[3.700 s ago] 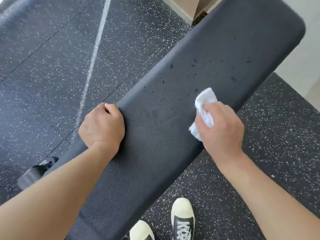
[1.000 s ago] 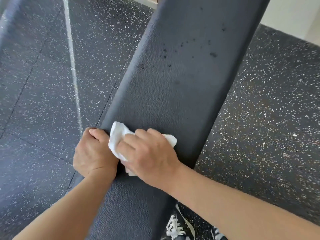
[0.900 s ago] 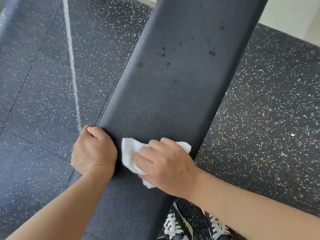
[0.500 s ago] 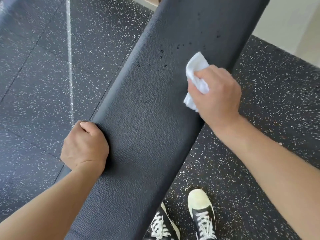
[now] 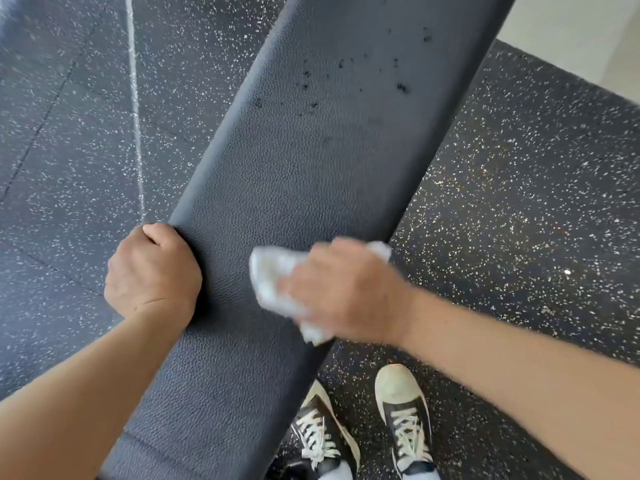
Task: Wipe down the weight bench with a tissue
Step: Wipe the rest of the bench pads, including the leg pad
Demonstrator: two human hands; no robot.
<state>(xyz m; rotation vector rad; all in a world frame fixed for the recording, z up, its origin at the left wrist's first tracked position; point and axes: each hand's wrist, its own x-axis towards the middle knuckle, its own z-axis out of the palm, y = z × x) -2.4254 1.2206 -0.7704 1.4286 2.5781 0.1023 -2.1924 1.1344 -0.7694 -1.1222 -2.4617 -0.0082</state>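
The black padded weight bench (image 5: 311, 174) runs diagonally from bottom left to top right. Small dark specks (image 5: 346, 74) dot its far part. My left hand (image 5: 152, 271) is curled over the bench's left edge, gripping it. My right hand (image 5: 349, 289) presses a crumpled white tissue (image 5: 273, 282) flat on the pad near its right edge; the hand is motion-blurred and hides part of the tissue.
Dark speckled rubber flooring (image 5: 519, 202) surrounds the bench, with a pale line (image 5: 136, 133) on the left. My two black-and-white sneakers (image 5: 401, 410) stand right of the bench at the bottom. A light wall (image 5: 588, 36) shows at top right.
My right hand has swept the tissue from the far right part of the pad back toward me, to the near right edge. My left hand has stayed on the left edge.
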